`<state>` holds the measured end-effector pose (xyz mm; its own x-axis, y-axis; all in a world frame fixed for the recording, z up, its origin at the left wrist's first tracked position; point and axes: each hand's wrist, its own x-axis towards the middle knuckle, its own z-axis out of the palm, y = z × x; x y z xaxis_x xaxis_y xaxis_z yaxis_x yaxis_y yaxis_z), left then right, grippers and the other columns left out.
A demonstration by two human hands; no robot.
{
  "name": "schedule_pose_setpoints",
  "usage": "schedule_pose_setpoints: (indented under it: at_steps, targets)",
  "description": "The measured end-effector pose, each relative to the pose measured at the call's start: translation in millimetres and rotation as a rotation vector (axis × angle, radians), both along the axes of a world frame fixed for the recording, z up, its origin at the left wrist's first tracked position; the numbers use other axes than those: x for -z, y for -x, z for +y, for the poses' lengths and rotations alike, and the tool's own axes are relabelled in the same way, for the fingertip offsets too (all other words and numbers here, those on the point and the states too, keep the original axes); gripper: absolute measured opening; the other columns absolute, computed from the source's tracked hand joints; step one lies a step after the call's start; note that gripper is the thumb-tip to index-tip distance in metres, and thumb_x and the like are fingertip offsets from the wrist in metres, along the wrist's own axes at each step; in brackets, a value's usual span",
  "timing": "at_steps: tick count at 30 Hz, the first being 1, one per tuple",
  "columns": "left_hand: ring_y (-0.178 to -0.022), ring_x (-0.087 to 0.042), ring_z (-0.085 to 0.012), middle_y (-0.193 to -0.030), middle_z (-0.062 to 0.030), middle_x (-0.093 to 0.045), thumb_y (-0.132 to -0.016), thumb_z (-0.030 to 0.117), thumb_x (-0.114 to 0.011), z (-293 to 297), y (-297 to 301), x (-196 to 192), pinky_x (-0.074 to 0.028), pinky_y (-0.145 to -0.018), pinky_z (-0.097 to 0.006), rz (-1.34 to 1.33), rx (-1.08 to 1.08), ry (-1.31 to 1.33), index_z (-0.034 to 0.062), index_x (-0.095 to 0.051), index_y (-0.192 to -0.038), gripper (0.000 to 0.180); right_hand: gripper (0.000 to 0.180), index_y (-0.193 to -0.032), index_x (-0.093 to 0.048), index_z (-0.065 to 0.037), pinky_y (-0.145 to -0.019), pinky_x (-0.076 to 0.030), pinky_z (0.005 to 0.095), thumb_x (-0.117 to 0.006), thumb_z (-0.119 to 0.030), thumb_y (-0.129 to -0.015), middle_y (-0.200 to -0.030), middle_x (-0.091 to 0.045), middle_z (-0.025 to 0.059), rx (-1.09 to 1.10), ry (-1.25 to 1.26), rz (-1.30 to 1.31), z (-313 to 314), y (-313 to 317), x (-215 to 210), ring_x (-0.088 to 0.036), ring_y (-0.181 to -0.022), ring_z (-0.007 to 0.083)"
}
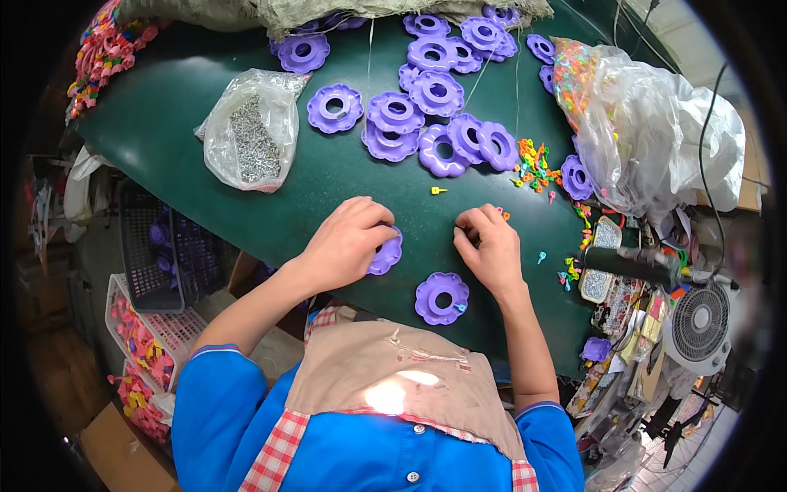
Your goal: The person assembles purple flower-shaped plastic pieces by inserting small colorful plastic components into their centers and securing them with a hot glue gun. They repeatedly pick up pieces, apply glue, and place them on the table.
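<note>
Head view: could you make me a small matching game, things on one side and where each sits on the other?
Things:
1. Clear plastic bag of small grey metal pieces
2. Small white electric fan
3. Purple flower-shaped plastic ring with a hole
4. Tiny yellow plastic peg

Places:
A. Alone on the green table, beyond both hands
B. Off the table's right edge
C. Left part of the table
D. Near table edge, below the right hand

Pairs: 1-C, 2-B, 3-D, 4-A
</note>
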<state>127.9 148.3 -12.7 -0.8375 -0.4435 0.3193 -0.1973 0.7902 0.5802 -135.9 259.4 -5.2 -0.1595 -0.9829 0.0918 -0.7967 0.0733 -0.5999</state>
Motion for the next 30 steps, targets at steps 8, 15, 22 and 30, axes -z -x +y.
schedule_pose_setpoints:
  at_steps: [8, 15, 22, 30]
  targets:
    - [-0.104, -0.063, -0.0309, -0.113, -0.0096, -0.065, -0.073, 0.010, -0.087, 22, -15, -7, -0.050, -0.091, -0.043, -0.080, -0.162, -0.077, 0.0056, -0.068, -0.120, 0.050, 0.008, -0.097, -0.071, -0.003, -0.069, -0.058, 0.0318, -0.075, -0.005, -0.090, -0.087, -0.072, 0.0062, 0.086, -0.035, -0.249, -1, -2, -4, -0.073, -0.075, 0.0171]
    - [-0.108, -0.064, -0.0315, -0.118, -0.0100, -0.068, -0.072, 0.006, -0.085, 17, -10, -9, -0.052, -0.093, -0.043, -0.003, -0.064, -0.156, 0.0036, -0.066, -0.122, 0.054, 0.011, -0.103, -0.080, 0.000, -0.070, -0.056, 0.0307, -0.076, -0.006, -0.093, -0.089, -0.072, 0.0090, -0.123, -0.220, -0.567, -7, -28, -10, -0.070, -0.076, 0.0166]
    - [-0.109, -0.064, -0.0308, -0.118, -0.0089, -0.068, -0.070, 0.011, -0.088, -2, -8, 3, -0.053, -0.096, -0.043, 0.005, 0.036, -0.152, 0.0052, -0.070, -0.117, 0.051, 0.014, -0.103, -0.080, -0.002, -0.076, -0.055, 0.0402, -0.076, -0.008, -0.091, -0.087, -0.070, 0.0130, -0.309, -0.296, -0.363, -36, -30, -10, -0.069, -0.084, 0.0301]
    - [-0.112, -0.064, -0.0293, -0.122, -0.0084, -0.069, -0.072, 0.018, -0.089, -20, -10, 4, -0.050, -0.097, -0.045, 0.012, 0.244, -0.169, 0.0072, -0.072, -0.118, 0.050, 0.022, -0.106, -0.074, 0.000, -0.059, -0.053, 0.0294, -0.083, -0.008, -0.088, -0.082, -0.065, 0.0064, -0.176, -0.217, -0.491, -36, -24, 1, -0.065, -0.065, 0.0136]
